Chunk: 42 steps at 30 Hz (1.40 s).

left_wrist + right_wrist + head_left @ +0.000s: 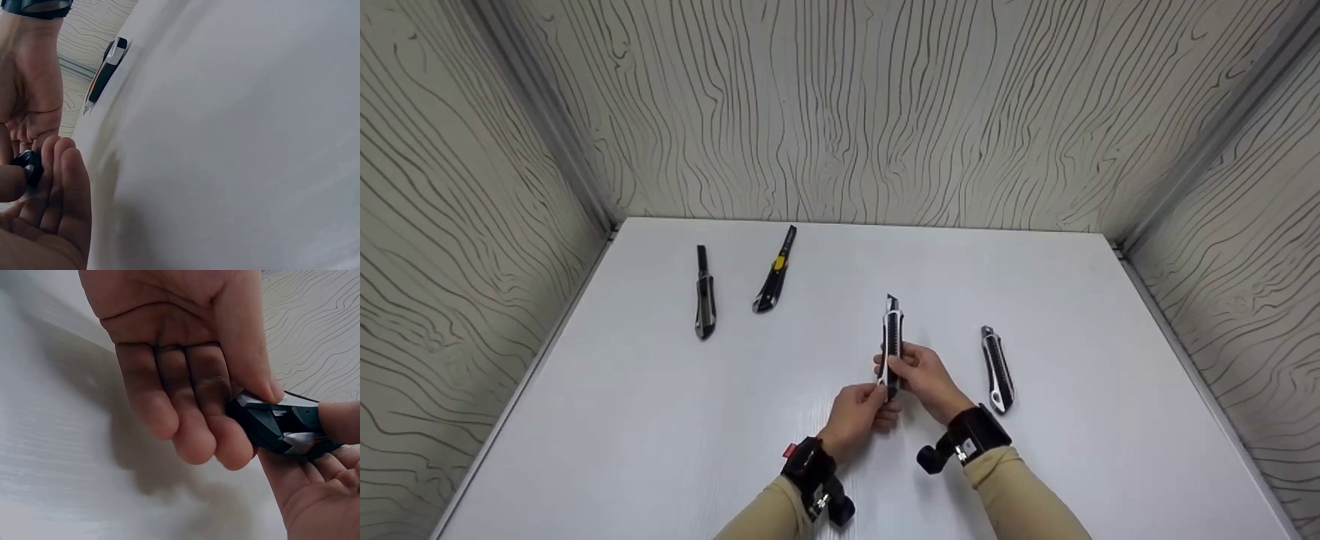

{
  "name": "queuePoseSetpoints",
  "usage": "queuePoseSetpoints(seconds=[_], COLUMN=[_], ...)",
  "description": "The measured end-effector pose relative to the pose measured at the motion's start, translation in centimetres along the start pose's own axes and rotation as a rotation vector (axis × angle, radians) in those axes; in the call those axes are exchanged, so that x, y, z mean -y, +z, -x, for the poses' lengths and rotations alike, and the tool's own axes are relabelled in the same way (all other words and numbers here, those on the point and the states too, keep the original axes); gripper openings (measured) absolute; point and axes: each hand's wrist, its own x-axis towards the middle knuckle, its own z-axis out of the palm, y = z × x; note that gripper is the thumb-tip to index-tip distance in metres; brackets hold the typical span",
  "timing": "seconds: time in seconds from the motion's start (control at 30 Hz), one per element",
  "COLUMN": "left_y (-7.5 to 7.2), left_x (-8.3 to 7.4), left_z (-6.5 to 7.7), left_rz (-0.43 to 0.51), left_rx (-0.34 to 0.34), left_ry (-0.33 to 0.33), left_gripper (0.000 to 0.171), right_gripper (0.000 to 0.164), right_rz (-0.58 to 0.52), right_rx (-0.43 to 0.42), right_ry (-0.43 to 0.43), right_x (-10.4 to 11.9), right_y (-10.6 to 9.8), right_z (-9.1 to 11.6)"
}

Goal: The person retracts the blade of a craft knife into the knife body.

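Observation:
Both my hands hold one black-and-white utility knife (893, 326) upright over the white table, its metal tip pointing away from me. My right hand (931, 382) grips the middle of the handle, thumb on the front face. Lower down, my left hand (853, 417) pinches the handle's butt end. In the right wrist view the left thumb (247, 349) presses the silver-edged end of the knife (281, 424), while the other left fingers (194, 433) reach beneath. The left wrist view shows only a small dark part of the knife (29, 167) between the fingers.
A similar black-and-white utility knife (997, 371) lies to the right of my hands. Farther back on the left are a dark utility knife (705, 300) and one with a yellow slider (775, 279). Patterned panels (840, 112) enclose the white table (622, 420) at the back and sides.

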Motion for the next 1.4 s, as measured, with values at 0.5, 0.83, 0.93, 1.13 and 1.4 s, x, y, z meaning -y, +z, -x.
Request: queuePoseSetpoints(seconds=[0.5,0.83,0.93,1.13,1.4], left_y=[-0.13,-0.13,-0.11,-0.12,-0.09], left_x=[-0.23,0.2,0.26,0.29,0.25], left_z=[0.13,-0.14,-0.19,-0.21,-0.23], left_rz=[-0.016,0.014,0.014,0.011,0.015], left_rx=[-0.013,-0.001,-0.006,-0.017,-0.024], left_ry=[-0.014,0.015,0.011,0.004,0.003], left_gripper=[0.034,0.033,0.033,0.033,0.032], right_gripper=[0.042,0.043,0.043,0.044,0.045], right_rz=[0.014,0.014,0.008,0.003,0.019], right_rx=[0.027,0.045,0.048,0.045,0.039], right_ry=[-0.009,-0.02,-0.019,-0.009,0.0], right_x=[0.04,-0.04,-0.03,-0.01,-0.09], right_y=[0.06,0.02,0.04,0.2,0.28], right_z=[-0.01,-0.07,-0.04,-0.05,-0.18])
